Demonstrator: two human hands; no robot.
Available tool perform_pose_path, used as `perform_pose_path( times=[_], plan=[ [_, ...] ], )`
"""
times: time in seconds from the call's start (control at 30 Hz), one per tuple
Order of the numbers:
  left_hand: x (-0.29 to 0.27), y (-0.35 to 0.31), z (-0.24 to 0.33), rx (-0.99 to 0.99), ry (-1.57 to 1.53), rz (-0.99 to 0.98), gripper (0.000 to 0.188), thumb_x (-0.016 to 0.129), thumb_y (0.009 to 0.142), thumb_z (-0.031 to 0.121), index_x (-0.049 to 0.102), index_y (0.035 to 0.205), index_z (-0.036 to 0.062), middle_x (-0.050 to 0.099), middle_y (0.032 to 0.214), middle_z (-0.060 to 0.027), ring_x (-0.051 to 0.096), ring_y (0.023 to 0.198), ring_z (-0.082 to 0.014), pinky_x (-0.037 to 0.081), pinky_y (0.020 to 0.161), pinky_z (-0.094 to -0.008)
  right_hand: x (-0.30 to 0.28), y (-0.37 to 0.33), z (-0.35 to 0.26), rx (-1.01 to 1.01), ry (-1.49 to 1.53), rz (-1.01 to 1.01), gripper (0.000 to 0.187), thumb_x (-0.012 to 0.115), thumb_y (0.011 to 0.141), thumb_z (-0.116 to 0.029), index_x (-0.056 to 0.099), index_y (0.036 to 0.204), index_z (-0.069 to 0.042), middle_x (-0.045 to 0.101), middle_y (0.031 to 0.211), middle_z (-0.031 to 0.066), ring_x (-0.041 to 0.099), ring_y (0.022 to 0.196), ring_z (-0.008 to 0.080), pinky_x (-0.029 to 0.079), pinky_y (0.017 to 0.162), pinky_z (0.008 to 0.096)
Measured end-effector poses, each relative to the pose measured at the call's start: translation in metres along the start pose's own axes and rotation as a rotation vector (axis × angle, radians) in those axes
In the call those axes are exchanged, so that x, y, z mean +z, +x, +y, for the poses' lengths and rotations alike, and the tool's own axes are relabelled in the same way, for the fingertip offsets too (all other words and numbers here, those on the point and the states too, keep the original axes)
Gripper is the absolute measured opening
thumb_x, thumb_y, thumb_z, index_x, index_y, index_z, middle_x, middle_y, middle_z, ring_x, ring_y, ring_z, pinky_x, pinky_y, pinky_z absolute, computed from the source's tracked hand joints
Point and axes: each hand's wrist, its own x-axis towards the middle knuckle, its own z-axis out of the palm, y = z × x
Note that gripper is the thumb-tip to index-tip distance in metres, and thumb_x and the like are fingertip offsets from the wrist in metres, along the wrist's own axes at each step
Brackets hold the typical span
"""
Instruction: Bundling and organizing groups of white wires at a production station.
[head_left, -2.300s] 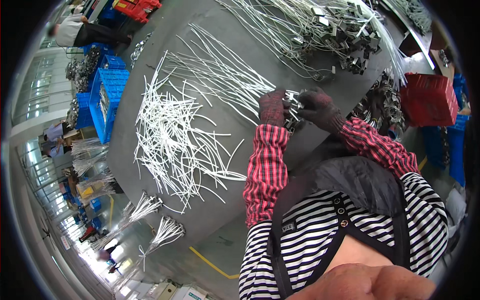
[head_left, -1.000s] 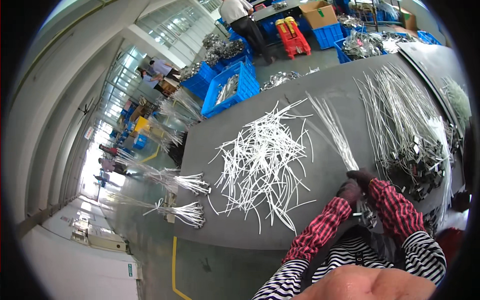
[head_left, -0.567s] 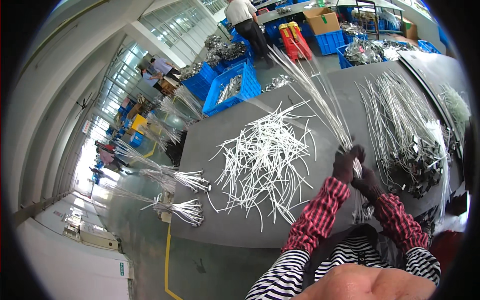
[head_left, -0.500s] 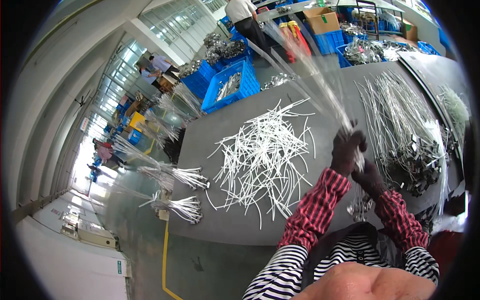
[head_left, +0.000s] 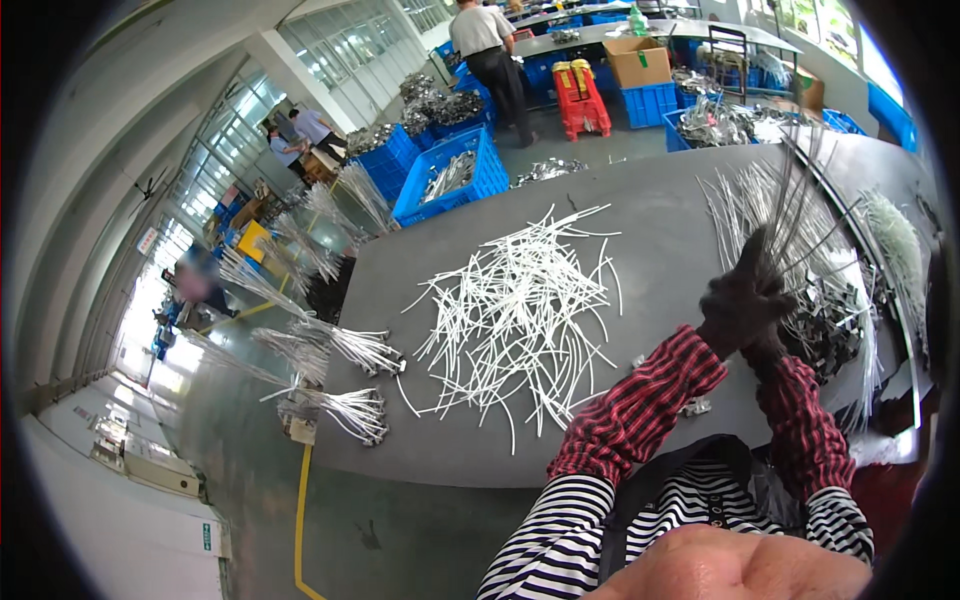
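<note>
My left hand (head_left: 738,308), in a dark glove, is closed around a bundle of long thin strands (head_left: 795,205), which fan upward and to the right. Just below it my right hand (head_left: 766,350), gloved alike, is closed at the bundle's lower end; the left hand partly hides its fingers. Beside and behind the hands lies a heap of long silvery strips (head_left: 738,205) with dark metal ends (head_left: 825,335). Left of the hands, a loose pile of short white tubes (head_left: 515,310) spreads over the grey table (head_left: 400,440). A few small metal pieces (head_left: 695,407) lie below my left forearm.
Bundles of white-ended strands (head_left: 355,410) overhang the table's left edge. Beyond the far edge stand a blue crate (head_left: 455,190) of metal parts, red stools (head_left: 580,100) and a cardboard box (head_left: 637,62). A person (head_left: 485,50) stands at the back; others are farther left.
Both hands have moved right, toward the silvery heap. The bundle, blurred and reaching up and left before, now points up and right. The white pile has not visibly changed.
</note>
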Motion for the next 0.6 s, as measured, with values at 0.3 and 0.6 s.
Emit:
perform_pose_path(
  times=[0.3, 0.6],
  plan=[
    [-0.019, 0.023, 0.048, 0.459, -0.404, 0.074, 0.065, 0.081, 0.080, 0.009, 0.050, 0.136, 0.0025, 0.058, 0.080, 0.0017, 0.054, 0.073, -0.0053, 0.046, 0.062, -0.0229, 0.037, 0.016, -0.048, -0.144, -1.070, -0.015, 0.038, 0.067, 0.094, -0.017, 0.055, 0.129, -0.005, 0.063, 0.117, 0.0068, 0.062, 0.108, 0.0227, 0.052, 0.095, 0.0379],
    [-0.020, 0.048, 0.065, 0.471, -0.443, 0.223, 0.029, 0.062, 0.093, 0.008, 0.057, 0.121, 0.0004, 0.064, 0.082, -0.0038, 0.065, 0.073, -0.0169, 0.055, 0.071, -0.0338, 0.028, 0.039, -0.060, -0.081, -1.123, -0.071, 0.059, 0.078, 0.086, -0.028, 0.055, 0.136, -0.006, 0.062, 0.131, 0.0134, 0.058, 0.119, 0.0232, 0.048, 0.100, 0.0390]
  ],
)
